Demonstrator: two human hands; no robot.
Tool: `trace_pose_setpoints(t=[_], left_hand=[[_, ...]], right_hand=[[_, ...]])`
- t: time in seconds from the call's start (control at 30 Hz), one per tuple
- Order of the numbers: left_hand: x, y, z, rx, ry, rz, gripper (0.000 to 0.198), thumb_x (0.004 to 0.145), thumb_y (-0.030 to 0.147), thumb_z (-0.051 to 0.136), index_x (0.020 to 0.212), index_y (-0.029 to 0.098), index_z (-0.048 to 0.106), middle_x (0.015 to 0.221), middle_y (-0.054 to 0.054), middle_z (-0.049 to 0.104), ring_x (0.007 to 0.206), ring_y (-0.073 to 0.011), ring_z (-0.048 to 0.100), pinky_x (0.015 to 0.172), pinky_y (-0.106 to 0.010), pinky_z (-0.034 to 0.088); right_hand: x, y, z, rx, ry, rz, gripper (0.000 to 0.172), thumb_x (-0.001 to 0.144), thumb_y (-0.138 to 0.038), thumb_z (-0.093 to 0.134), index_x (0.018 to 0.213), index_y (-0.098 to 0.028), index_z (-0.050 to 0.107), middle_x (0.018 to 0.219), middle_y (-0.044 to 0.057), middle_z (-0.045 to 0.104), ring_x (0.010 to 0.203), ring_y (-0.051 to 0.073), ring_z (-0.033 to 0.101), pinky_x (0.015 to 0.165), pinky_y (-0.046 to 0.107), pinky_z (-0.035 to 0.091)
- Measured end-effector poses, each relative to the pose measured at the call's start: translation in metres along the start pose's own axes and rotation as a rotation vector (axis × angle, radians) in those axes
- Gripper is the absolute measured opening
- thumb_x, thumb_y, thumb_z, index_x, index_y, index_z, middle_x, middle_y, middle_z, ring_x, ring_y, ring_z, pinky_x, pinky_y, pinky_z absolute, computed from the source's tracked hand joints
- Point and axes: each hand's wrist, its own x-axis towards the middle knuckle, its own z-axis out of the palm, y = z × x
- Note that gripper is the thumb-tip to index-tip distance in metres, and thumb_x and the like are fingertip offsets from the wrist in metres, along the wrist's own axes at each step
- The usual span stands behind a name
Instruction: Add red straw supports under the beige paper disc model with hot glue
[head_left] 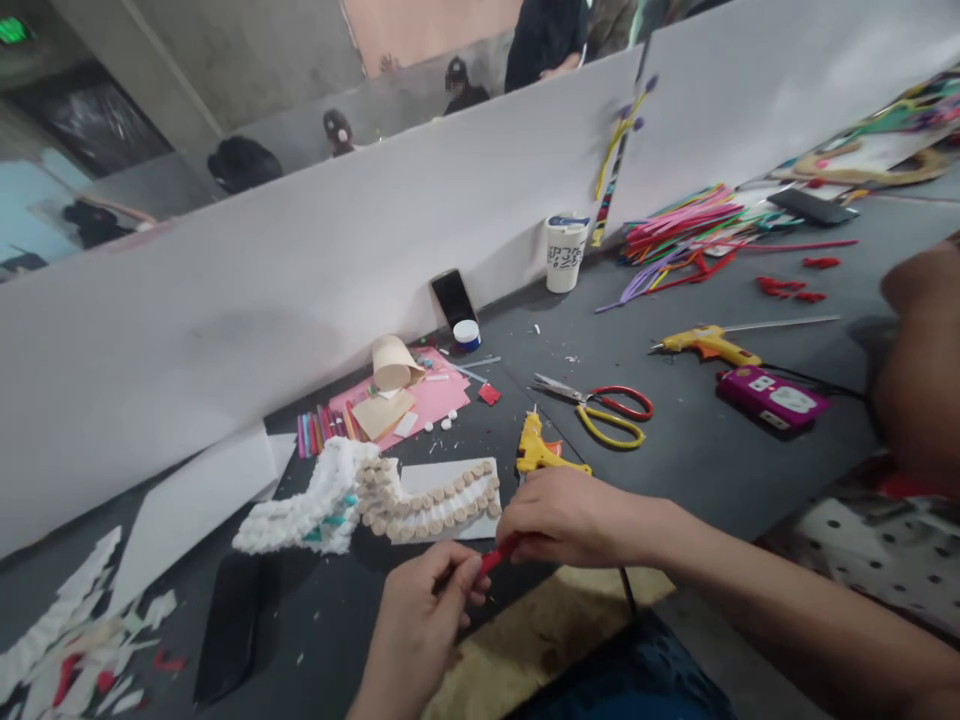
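Note:
Between my two hands, at the table's near edge, is a small red strip [491,560]. My left hand [431,610] pinches its lower left end with thumb and fingers. At the other end, my right hand [566,515] has its fingers closed round the strip. Just beyond the hands lies a white card with rows of beige discs [439,500], joined to a fluffy white piece [319,505] with teal bits. A yellow glue gun [541,450] rests right behind my right hand.
Scissors [600,405], a second glue gun [709,343], a purple box [776,400] and a white cup [564,255] stand or lie beyond. A black phone [229,625] is at left, near paper scraps. A white partition [300,270] borders the table; another person's arm [922,360] is at right.

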Motion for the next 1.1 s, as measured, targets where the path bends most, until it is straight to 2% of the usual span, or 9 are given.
trace_pose_setpoints(t=[0.1,0.3,0.43,0.57,0.7,0.77,0.83,0.93,1.1], left_hand=[[0.002,0.001,0.002,0.07,0.054,0.106,0.036,0.087,0.052,0.059,0.075,0.022,0.074,0.066,-0.005,0.071,0.059,-0.018,0.063,0.054,-0.023,0.049],[0.005,-0.006,0.011,0.082,0.133,0.221,0.027,0.085,0.049,0.063,0.086,0.028,0.08,0.083,-0.005,0.077,0.074,-0.0217,0.069,0.067,-0.026,0.052],[0.008,-0.008,0.018,0.01,0.177,0.161,0.03,0.081,0.052,0.066,0.083,0.025,0.078,0.077,-0.004,0.076,0.065,-0.0197,0.066,0.061,-0.026,0.051],[0.012,-0.012,0.023,-0.187,0.247,0.066,0.036,0.072,0.054,0.075,0.081,0.02,0.073,0.067,-0.002,0.07,0.059,-0.0181,0.064,0.055,-0.026,0.052],[0.02,-0.023,0.016,-0.276,0.346,0.073,0.035,0.072,0.051,0.077,0.081,0.017,0.069,0.067,-0.003,0.071,0.058,-0.0173,0.066,0.054,-0.026,0.055],[0.023,-0.026,0.013,-0.348,0.363,0.085,0.034,0.07,0.046,0.08,0.081,0.017,0.067,0.068,-0.004,0.072,0.059,-0.0171,0.067,0.055,-0.026,0.057],[0.024,-0.026,0.013,-0.461,0.356,0.075,0.032,0.069,0.041,0.082,0.084,0.016,0.066,0.073,-0.005,0.074,0.064,-0.0169,0.07,0.058,-0.026,0.058],[0.024,-0.022,0.021,-0.626,0.341,0.013,0.033,0.069,0.038,0.082,0.085,0.015,0.063,0.079,-0.007,0.077,0.066,-0.0161,0.071,0.059,-0.024,0.058],[0.023,-0.024,0.035,-0.631,0.366,0.011,0.029,0.074,0.034,0.079,0.087,0.015,0.062,0.085,-0.009,0.077,0.07,-0.017,0.073,0.06,-0.025,0.058]], right_hand=[[-0.001,0.003,0.003,0.024,0.021,0.046,0.012,0.09,-0.026,0.063,0.096,-0.025,0.074,0.079,0.001,0.074,0.07,0.015,0.063,0.065,0.024,0.041],[-0.003,0.008,0.005,0.017,-0.018,0.092,0.015,0.089,-0.025,0.062,0.097,-0.025,0.075,0.078,0.002,0.074,0.069,0.015,0.063,0.062,0.024,0.041],[-0.003,0.004,0.006,0.023,-0.013,0.151,0.016,0.091,-0.027,0.061,0.102,-0.026,0.073,0.083,0.002,0.075,0.071,0.015,0.065,0.063,0.024,0.041],[-0.005,0.009,0.007,0.034,0.1,0.164,0.016,0.091,-0.036,0.065,0.099,-0.024,0.072,0.086,0.004,0.075,0.077,0.017,0.067,0.068,0.025,0.046],[-0.024,0.051,-0.007,-0.073,0.335,0.312,0.023,0.095,-0.038,0.059,0.103,-0.02,0.07,0.102,0.01,0.073,0.098,0.022,0.066,0.086,0.033,0.048],[-0.041,0.084,-0.014,-0.226,0.359,0.58,0.027,0.098,-0.035,0.051,0.11,-0.019,0.068,0.107,0.013,0.071,0.1,0.025,0.064,0.086,0.035,0.048],[-0.06,0.116,-0.013,-0.405,0.259,0.847,0.028,0.096,-0.034,0.052,0.112,-0.017,0.068,0.104,0.015,0.068,0.096,0.026,0.063,0.084,0.036,0.047],[-0.082,0.148,0.0,-0.428,0.201,0.904,0.032,0.092,-0.03,0.057,0.119,-0.014,0.065,0.107,0.018,0.065,0.1,0.028,0.061,0.086,0.036,0.046],[-0.095,0.164,0.02,-0.436,0.231,0.921,0.042,0.091,-0.036,0.057,0.126,-0.015,0.061,0.1,0.016,0.066,0.094,0.029,0.063,0.082,0.037,0.047]])
